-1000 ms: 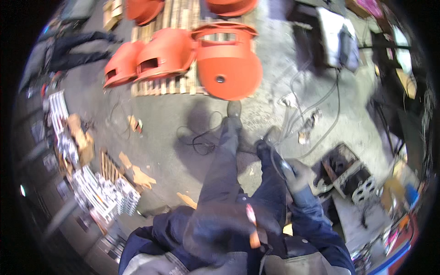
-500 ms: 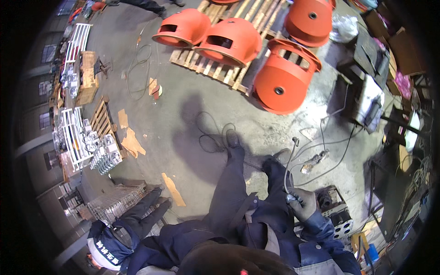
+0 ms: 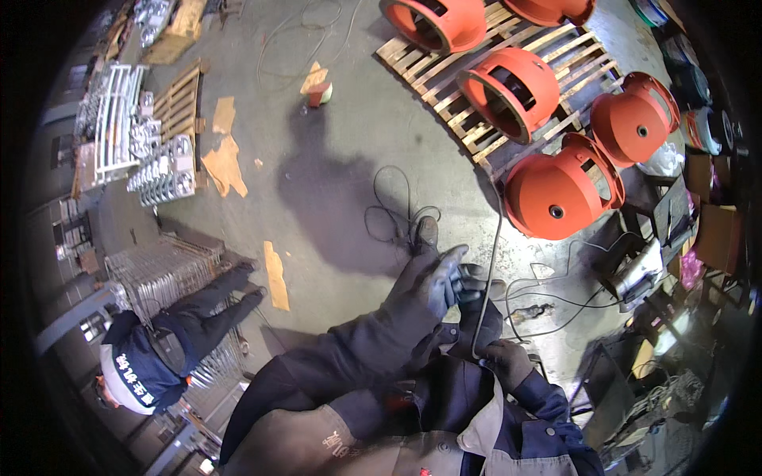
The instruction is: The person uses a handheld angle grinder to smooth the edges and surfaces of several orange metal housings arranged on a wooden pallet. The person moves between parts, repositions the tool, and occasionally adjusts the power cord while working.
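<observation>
My left hand (image 3: 446, 284), in a dark grey glove, reaches across in front of my body with its fingers stretched out and apart. Nothing shows in it. Low at my right side, my gloved right hand (image 3: 509, 358) is closed around the lower end of a long, thin grey hose or rod (image 3: 490, 274). This piece curves upward past my left fingertips toward the near corner of the pallet. Whether it is stiff or flexible I cannot tell. My right fingers are partly hidden.
Several orange cast housings (image 3: 556, 194) stand on and beside a wooden pallet (image 3: 444, 99) ahead. Cables (image 3: 389, 226) loop on the floor by my feet. A co-worker (image 3: 163, 349) bends beside wire-mesh cages (image 3: 163, 262) at left. Cardboard scraps (image 3: 275, 274) lie between us.
My left hand has come into view over my legs. My right hand has moved nearer my body, and the grey piece now stretches farther up. My view has turned, moving the pallet rightward.
</observation>
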{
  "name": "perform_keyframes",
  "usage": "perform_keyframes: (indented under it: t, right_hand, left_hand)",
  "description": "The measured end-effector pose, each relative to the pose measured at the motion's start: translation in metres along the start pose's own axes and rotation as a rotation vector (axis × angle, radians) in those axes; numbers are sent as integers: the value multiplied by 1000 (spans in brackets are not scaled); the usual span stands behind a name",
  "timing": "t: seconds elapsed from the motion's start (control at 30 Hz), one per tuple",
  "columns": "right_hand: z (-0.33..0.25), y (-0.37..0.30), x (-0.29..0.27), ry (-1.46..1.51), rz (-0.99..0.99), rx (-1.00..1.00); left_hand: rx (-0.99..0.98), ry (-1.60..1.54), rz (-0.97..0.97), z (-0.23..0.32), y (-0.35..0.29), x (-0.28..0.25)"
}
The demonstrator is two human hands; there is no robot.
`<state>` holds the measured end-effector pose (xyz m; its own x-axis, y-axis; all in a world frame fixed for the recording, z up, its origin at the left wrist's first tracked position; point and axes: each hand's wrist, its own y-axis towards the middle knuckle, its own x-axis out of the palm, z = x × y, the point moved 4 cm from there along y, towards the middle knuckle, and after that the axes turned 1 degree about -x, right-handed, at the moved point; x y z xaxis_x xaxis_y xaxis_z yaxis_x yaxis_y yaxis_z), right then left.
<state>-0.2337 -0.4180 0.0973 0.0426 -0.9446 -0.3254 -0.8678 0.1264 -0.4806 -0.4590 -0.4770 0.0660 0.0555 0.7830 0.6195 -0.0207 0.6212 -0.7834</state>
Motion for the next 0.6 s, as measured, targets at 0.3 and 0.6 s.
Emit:
perform_keyframes:
  t: [0.3,0.6]
  right_hand:
    - [13,62,12,-286,-211,167]
    - [125,82,45,191,-443,388]
  left_hand:
    - [329,593,412,3,17,-85]
    - [40,-612,207,-83,103,-168]
